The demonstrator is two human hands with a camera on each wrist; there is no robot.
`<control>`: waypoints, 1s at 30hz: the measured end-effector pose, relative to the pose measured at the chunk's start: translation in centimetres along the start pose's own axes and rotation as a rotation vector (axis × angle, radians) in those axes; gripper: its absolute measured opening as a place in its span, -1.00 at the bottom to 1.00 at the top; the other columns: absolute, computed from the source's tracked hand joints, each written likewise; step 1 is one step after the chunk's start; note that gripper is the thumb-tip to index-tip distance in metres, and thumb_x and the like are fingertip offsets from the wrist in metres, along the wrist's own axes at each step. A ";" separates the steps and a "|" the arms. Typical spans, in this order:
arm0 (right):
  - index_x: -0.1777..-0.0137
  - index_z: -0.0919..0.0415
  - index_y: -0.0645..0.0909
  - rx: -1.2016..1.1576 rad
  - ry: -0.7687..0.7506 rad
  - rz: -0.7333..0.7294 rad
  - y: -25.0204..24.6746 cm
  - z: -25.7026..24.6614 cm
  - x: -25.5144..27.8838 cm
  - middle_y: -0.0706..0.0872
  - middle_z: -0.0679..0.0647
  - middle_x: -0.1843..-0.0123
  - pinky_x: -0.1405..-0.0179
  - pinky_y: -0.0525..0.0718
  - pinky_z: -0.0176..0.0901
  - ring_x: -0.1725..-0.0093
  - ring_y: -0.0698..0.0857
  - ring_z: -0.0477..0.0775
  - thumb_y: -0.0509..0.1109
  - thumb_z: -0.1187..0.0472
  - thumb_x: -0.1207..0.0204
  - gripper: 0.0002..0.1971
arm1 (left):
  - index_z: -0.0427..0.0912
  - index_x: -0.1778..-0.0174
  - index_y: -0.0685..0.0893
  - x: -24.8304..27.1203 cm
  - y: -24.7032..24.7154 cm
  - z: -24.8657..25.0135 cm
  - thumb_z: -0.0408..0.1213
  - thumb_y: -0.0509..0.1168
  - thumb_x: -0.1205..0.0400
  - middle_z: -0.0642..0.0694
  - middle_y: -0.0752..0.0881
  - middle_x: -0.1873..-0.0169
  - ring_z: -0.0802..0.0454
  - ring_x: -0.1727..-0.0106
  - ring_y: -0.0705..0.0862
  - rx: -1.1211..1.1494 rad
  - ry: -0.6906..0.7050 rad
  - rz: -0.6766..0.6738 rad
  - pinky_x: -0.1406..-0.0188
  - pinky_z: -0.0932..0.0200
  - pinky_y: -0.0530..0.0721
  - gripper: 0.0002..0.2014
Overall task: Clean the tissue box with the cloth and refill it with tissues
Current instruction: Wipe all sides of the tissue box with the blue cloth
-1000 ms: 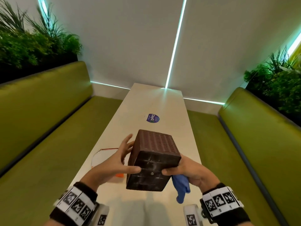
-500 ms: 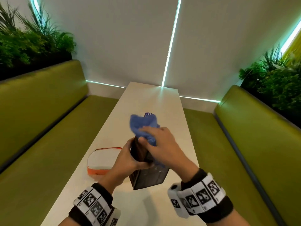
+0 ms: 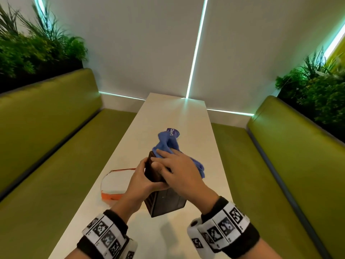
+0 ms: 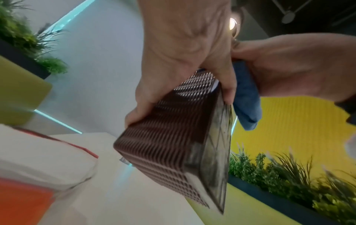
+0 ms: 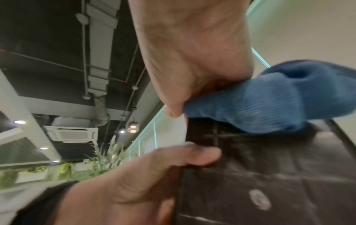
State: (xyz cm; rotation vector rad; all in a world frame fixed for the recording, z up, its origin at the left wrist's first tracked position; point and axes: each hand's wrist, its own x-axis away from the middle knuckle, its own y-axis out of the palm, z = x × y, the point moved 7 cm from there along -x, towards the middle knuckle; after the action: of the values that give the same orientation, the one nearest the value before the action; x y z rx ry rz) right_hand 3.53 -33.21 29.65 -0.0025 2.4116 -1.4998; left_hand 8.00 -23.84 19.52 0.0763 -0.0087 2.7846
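My left hand (image 3: 142, 177) grips the dark brown ribbed tissue box (image 3: 165, 201) and holds it tilted above the white table (image 3: 179, 116), thumb on its smooth dark face (image 5: 269, 175). My right hand (image 3: 175, 167) holds a bunched blue cloth (image 3: 167, 144) and presses it against that face near the box's upper end. The left wrist view shows the ribbed side (image 4: 169, 137), with the cloth (image 4: 246, 100) behind the box edge. The cloth (image 5: 260, 105) sits under my right thumb. The box's opening is hidden.
A white tissue pack with an orange end (image 3: 113, 185) lies on the table left of the box. A round purple sticker (image 3: 172, 132) sits further up the table. Green benches (image 3: 46, 146) line both sides, with planters (image 3: 317, 94) behind them.
A second ago both hands held the box with the cloth hanging under my right hand. My right hand has since lifted the cloth onto the box face, and my left hand has turned the box edge-on.
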 end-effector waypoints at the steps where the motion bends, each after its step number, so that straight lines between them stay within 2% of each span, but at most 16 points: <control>1: -0.45 -0.11 0.56 -0.033 0.008 -0.003 0.0 0.4 0.0 0.53 -0.08 -0.54 -0.51 0.37 -0.04 -0.53 0.44 0.02 0.13 -0.03 -0.73 -0.64 | 0.16 -0.34 0.49 0.0 -0.1 -0.1 -0.18 0.71 0.02 0.05 0.75 -0.13 0.01 -0.14 0.76 0.004 -0.004 0.008 -0.07 -0.01 0.79 -0.04; 4: -0.55 -0.15 0.40 -0.160 0.120 -0.004 -0.8 4.0 -0.2 0.58 -0.04 -0.50 -0.30 0.51 -0.09 -0.42 0.58 0.07 0.06 -0.23 -0.66 -0.50 | 0.22 -0.23 0.51 0.3 -0.5 -0.3 -0.20 0.72 0.03 0.08 0.76 -0.09 0.07 -0.10 0.77 -0.001 -0.004 0.028 -0.03 0.07 0.77 -0.10; 6: -0.62 -0.10 0.26 -0.229 0.166 -0.115 -0.2 5.5 -0.3 0.49 0.02 -0.56 -0.36 0.48 -0.09 -0.45 0.54 0.10 0.15 -0.26 -0.61 -0.39 | 0.18 -0.28 0.52 0.5 -0.6 -0.6 -0.20 0.74 0.05 0.05 0.76 -0.11 0.06 -0.10 0.77 -0.004 -0.012 0.030 -0.10 -0.02 0.77 -0.06; 7: -0.65 -0.07 0.17 -0.249 0.131 -0.213 0.2 5.4 -0.2 0.41 0.03 -0.61 -0.44 0.46 -0.09 -0.48 0.49 0.09 0.26 -0.22 -0.58 -0.31 | 0.14 -0.32 0.51 0.6 -0.6 -0.8 -0.21 0.75 0.04 0.04 0.76 -0.12 0.08 -0.08 0.78 0.002 -0.018 0.028 -0.08 0.01 0.78 -0.03; 10: -0.70 -0.08 -0.08 -0.317 0.011 -0.523 0.8 5.6 0.7 0.19 -0.06 -0.68 -0.56 0.40 -0.10 -0.56 0.35 -0.03 0.51 -0.01 -0.49 -0.05 | 0.10 -0.35 0.48 0.9 -0.7 -0.7 -0.31 0.71 -0.06 0.09 0.75 -0.10 0.31 0.07 0.78 0.002 -0.013 -0.009 0.19 0.31 0.76 -0.07; 12: -0.66 -0.13 0.10 -0.387 -0.005 -0.587 -0.3 6.3 1.1 0.38 -0.11 -0.59 -0.48 0.46 -0.28 -0.49 0.46 -0.14 0.47 0.11 -0.55 -0.21 | 0.07 -0.39 0.46 1.1 -1.0 -0.4 -0.37 0.71 -0.09 0.08 0.74 -0.11 0.37 0.09 0.77 -0.008 -0.011 -0.040 0.25 0.37 0.73 -0.06; 14: -0.51 -0.10 0.40 -0.430 0.046 -0.488 -1.6 7.3 0.8 0.63 -0.08 -0.37 -0.39 0.55 -0.24 -0.34 0.60 -0.12 0.41 0.15 -0.60 -0.50 | 0.08 -0.39 0.45 1.2 -0.9 0.0 -0.45 0.72 -0.17 0.09 0.72 -0.11 0.42 0.09 0.75 -0.030 0.006 -0.068 0.27 0.41 0.72 -0.08; 16: -0.31 0.02 0.58 -0.538 0.152 -0.280 -2.6 8.2 0.1 0.74 0.00 -0.18 -0.35 0.63 0.04 -0.21 0.69 0.00 0.36 0.10 -0.64 -0.74 | 0.16 -0.37 0.42 1.4 -0.5 0.4 -0.44 0.70 -0.21 0.16 0.68 -0.12 0.39 0.05 0.74 -0.064 0.023 -0.076 0.26 0.43 0.71 -0.11; 17: -0.24 0.07 0.60 -0.561 0.179 -0.192 -2.7 7.9 -0.1 0.75 0.02 -0.12 -0.32 0.64 0.13 -0.16 0.71 0.04 0.33 0.06 -0.65 -0.77 | 0.21 -0.34 0.42 1.3 -0.2 0.5 -0.41 0.70 -0.21 0.19 0.67 -0.13 0.34 0.00 0.72 -0.077 0.031 -0.068 0.22 0.42 0.71 -0.12; 19: -0.21 0.13 0.62 -0.445 0.126 -0.081 -2.0 5.7 -0.2 0.76 0.07 -0.09 -0.21 0.66 0.01 -0.10 0.70 0.07 0.32 -0.01 -0.64 -0.73 | 0.24 -0.24 0.47 1.2 0.3 0.6 -0.37 0.72 -0.18 0.17 0.69 -0.11 0.22 -0.10 0.71 -0.093 0.066 -0.039 0.12 0.33 0.72 -0.18; 21: -0.30 0.12 0.63 -0.280 -0.004 -0.003 -0.5 2.3 0.1 0.73 0.07 -0.25 -0.13 0.53 -0.35 -0.18 0.66 0.03 0.33 -0.04 -0.61 -0.64 | 0.24 -0.25 0.49 1.0 0.8 0.8 -0.31 0.71 -0.11 0.13 0.72 -0.15 0.15 -0.18 0.72 -0.088 0.105 -0.023 0.01 0.21 0.75 -0.16; 22: -0.35 0.05 0.61 -0.218 -0.038 0.029 0.1 1.1 0.3 0.69 0.00 -0.34 -0.16 0.45 -0.42 -0.25 0.63 -0.02 0.32 -0.08 -0.60 -0.61 | 0.25 -0.27 0.48 1.1 0.9 0.9 -0.31 0.70 -0.10 0.14 0.72 -0.17 0.17 -0.19 0.71 -0.079 0.121 -0.019 -0.01 0.20 0.75 -0.13; 24: -0.36 -0.10 0.59 -0.224 -0.014 0.063 0.6 1.2 0.4 0.67 -0.07 -0.38 -0.23 0.50 -0.31 -0.27 0.64 -0.04 0.28 -0.18 -0.60 -0.61 | 0.32 -0.24 0.49 1.3 0.7 0.9 -0.39 0.70 -0.13 0.18 0.72 -0.15 0.24 -0.17 0.71 -0.069 0.149 -0.001 0.04 0.26 0.75 -0.14; 26: -0.28 -0.09 0.65 -0.309 0.121 0.087 -0.3 4.0 0.2 0.75 -0.03 -0.25 -0.14 0.65 -0.11 -0.18 0.71 0.02 0.27 -0.18 -0.61 -0.66 | 0.42 -0.13 0.50 1.8 0.0 0.8 -0.37 0.70 -0.11 0.17 0.70 -0.10 0.21 -0.13 0.71 -0.049 0.150 0.025 0.08 0.27 0.73 -0.17; 28: -0.23 -0.02 0.68 -0.264 0.258 0.097 -1.2 6.4 0.3 0.77 0.06 -0.13 -0.05 0.65 -0.08 -0.12 0.72 0.11 0.24 -0.18 -0.62 -0.64 | 0.43 -0.10 0.47 2.0 -0.4 0.5 -0.30 0.71 -0.10 0.18 0.66 -0.13 0.19 -0.15 0.68 -0.029 0.132 0.038 0.05 0.26 0.70 -0.19; 30: -0.24 -0.06 0.65 -0.154 0.239 0.101 -0.7 5.6 0.4 0.77 0.02 -0.08 -0.01 0.63 -0.12 -0.09 0.72 0.07 0.21 -0.23 -0.62 -0.62 | 0.38 -0.12 0.48 2.0 -0.3 0.7 -0.33 0.71 -0.11 0.17 0.67 -0.13 0.20 -0.13 0.69 -0.021 0.131 0.035 0.08 0.29 0.70 -0.19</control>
State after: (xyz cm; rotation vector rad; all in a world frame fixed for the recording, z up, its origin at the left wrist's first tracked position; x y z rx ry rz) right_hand 4.44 -38.50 27.86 0.2755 2.6643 -1.3327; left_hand 6.25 -22.91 20.29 -0.1120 -0.0069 2.8181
